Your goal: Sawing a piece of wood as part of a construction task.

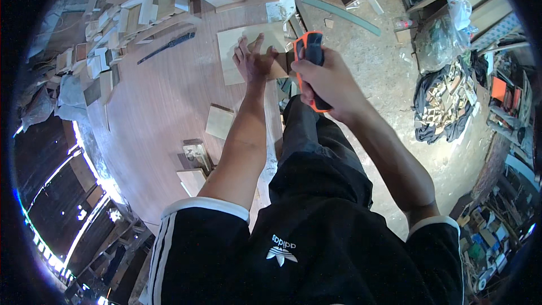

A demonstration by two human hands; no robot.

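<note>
My left hand (254, 61) lies with its fingers spread on a square, pale wooden board (227, 45) at the table's right edge. In my right hand (333, 82) is a handsaw (314, 51), its orange and black grip upright in my closed fingers. The saw is just past the board's right edge; its blade is mostly hidden, and I cannot tell whether it touches the wood. A smaller wooden offcut (219, 121) rests on the table beside my left forearm.
On the wooden table (158, 96) a dark, narrow tool (166, 47) lies left of the board. Stacked wood pieces (141, 14) crowd the far left. To the right, a black sack of offcuts (446, 101) and a green strip (341, 15) lie on the floor.
</note>
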